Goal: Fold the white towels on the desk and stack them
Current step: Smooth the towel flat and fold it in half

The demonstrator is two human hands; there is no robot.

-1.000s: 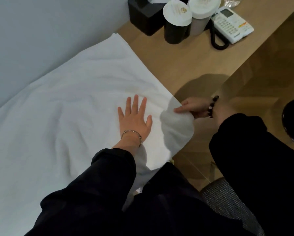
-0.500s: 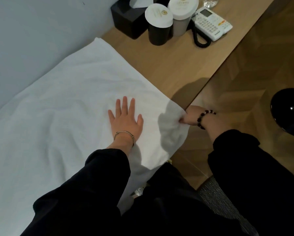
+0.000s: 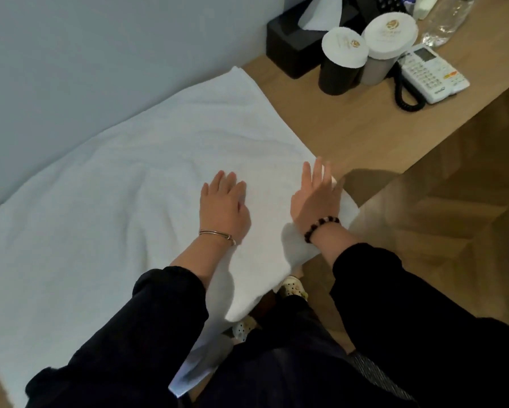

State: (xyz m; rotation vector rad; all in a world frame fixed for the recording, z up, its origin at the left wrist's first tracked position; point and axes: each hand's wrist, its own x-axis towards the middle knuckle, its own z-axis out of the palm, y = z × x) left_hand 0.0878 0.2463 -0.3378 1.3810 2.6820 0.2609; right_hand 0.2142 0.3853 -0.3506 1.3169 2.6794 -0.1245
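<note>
A large white towel (image 3: 106, 201) lies spread over the wooden desk (image 3: 329, 128), reaching from the wall to the front edge, where part of it hangs down. My left hand (image 3: 225, 209) lies flat on the towel near its right end, fingers straight. Just to its right, my right hand (image 3: 313, 198) rests on the towel's right edge close to the near corner, fingers extended. Shallow creases run through the cloth left of my left hand.
At the back right of the desk stand a black tissue box (image 3: 294, 42), two lidded cups (image 3: 340, 64), a white telephone (image 3: 433, 73) and a plastic bottle (image 3: 444, 20). A grey wall borders the desk's far side. Wooden floor lies to the right.
My right hand let go of the pinched towel corner, came up from beyond the desk edge and now lies on the towel's right edge. My left hand stayed pressed on the cloth.
</note>
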